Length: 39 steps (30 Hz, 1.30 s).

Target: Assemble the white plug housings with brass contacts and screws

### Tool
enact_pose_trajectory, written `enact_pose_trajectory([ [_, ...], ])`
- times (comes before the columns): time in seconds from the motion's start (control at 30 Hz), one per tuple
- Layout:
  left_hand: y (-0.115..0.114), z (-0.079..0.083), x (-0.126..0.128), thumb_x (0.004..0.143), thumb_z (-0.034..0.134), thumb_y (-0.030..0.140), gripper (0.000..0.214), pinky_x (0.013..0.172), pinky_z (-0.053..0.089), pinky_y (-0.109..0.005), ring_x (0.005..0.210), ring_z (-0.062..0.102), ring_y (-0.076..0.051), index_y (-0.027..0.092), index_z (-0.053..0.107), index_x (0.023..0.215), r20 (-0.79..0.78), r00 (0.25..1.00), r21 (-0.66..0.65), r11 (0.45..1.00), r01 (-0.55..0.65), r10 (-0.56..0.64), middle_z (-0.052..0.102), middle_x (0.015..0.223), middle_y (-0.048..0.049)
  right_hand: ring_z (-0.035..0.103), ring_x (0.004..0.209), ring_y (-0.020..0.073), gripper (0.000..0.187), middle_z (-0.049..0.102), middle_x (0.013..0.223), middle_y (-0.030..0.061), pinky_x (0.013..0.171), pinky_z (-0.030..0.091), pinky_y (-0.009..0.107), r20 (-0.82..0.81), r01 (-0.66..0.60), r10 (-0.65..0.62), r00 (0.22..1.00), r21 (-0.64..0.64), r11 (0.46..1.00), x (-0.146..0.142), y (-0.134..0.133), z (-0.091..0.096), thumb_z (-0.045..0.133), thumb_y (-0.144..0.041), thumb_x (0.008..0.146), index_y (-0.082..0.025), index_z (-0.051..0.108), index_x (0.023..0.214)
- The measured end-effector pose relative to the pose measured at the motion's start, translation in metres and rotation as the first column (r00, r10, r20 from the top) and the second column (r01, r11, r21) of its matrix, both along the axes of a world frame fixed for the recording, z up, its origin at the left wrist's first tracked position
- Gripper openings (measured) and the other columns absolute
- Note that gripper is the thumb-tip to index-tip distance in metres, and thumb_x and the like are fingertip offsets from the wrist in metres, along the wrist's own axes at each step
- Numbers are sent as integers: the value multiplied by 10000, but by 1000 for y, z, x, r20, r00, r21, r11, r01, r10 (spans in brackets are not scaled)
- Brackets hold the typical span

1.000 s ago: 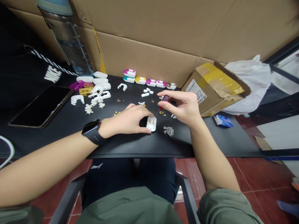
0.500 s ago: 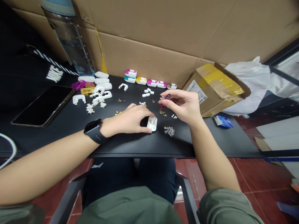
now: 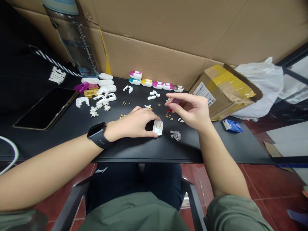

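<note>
At the middle of the bench (image 3: 144,154), just in front of the person, a white plastic housing (image 3: 158,128) lies flat with small brass contacts seated in it. The left hand (image 3: 131,123) curves over it in a narrow, steadying hold, its fingertips pressing along the housing's edges. The right hand (image 3: 190,110) pinches a slim screwdriver (image 3: 169,110) by its dark purple handle, partly hidden by the fingers, and the thin shaft slants down toward the brass. The housing looks light and stiff but smooth, so it could skid unless pinned by its edges, away from the contacts. The brass pieces look tiny and easily knocked loose.

Just right of the housing sits a small heap of clear plastic pieces (image 3: 175,135), and loose brass screws (image 3: 169,117) lie beyond it, close under the shaft. Small white blocks (image 3: 152,95) lie further up. Along the upper middle runs a row of two-tone plastic shells (image 3: 154,81), while white shell halves (image 3: 103,98) crowd the upper left beside a black tablet (image 3: 45,109). At right, a taped cardboard box (image 3: 222,93) and a blue packet (image 3: 232,125) stand well clear of both hands.
</note>
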<state>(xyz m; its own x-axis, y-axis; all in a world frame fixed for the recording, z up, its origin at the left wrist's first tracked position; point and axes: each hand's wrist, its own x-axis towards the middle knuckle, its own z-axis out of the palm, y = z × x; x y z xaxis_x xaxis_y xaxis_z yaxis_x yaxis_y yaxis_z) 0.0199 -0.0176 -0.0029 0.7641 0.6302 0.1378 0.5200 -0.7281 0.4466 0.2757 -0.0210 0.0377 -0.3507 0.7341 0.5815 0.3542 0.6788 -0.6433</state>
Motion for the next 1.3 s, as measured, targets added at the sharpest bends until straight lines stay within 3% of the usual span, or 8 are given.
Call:
enact_pose_trajectory([
  [0.13,0,-2,0,959,836,595,537,1086,408,-436,1337,698,-333,263,751,1373,7,1000,9,1000,-3,3,791,1385,-72,766,679,156,259,845,885,15,658,643,288,-21,41,-39,999,88,995,-4,1,-2,898,-378,946,-245,888,1167],
  [0.3,2,-4,0,971,820,604,522,1069,400,-433,1329,702,-331,272,750,1367,11,1000,18,1000,1,-1,791,1382,-72,798,769,178,348,884,1093,48,701,675,325,5,-57,57,998,36,998,-1,0,-1,792,-347,1032,-267,834,1368],
  [0.5,2,-4,0,967,832,602,538,1074,392,-440,1328,701,-332,264,743,1376,5,1000,25,1000,0,0,792,1366,-63,688,592,138,214,836,867,8,564,580,289,26,98,-102,994,139,985,-5,1,-1,858,-366,981,-262,880,1166],
  [0.57,1,-3,0,962,843,589,540,1075,394,-441,1314,706,-330,260,744,1379,3,1000,23,1000,-1,0,793,1353,-63,705,624,124,232,856,964,22,591,591,271,65,62,-71,995,139,988,-5,0,0,807,-355,1020,-248,865,1217],
  [0.73,2,-5,-1,970,830,594,537,1079,397,-453,1300,709,-341,267,745,1387,1,1000,26,1000,6,-6,794,1346,-79,793,858,170,423,854,1126,58,775,672,299,121,-120,123,985,-28,992,5,0,3,708,-357,1086,-262,730,1498],
  [1.1,2,-5,0,958,844,589,539,1074,402,-449,1299,716,-330,264,745,1377,9,1000,28,1000,2,-2,802,1353,-73,730,717,175,401,803,1030,48,733,670,349,146,-125,121,982,13,992,-3,-3,1,664,-350,1103,-290,679,1499],
  [1.3,2,-5,0,965,836,586,520,1070,400,-444,1330,710,-323,275,742,1372,8,1000,20,1000,5,-6,799,1369,-61,728,737,149,380,822,1056,42,717,638,297,139,-136,134,981,9,991,-1,-3,1,649,-327,1112,-261,692,1484],
])
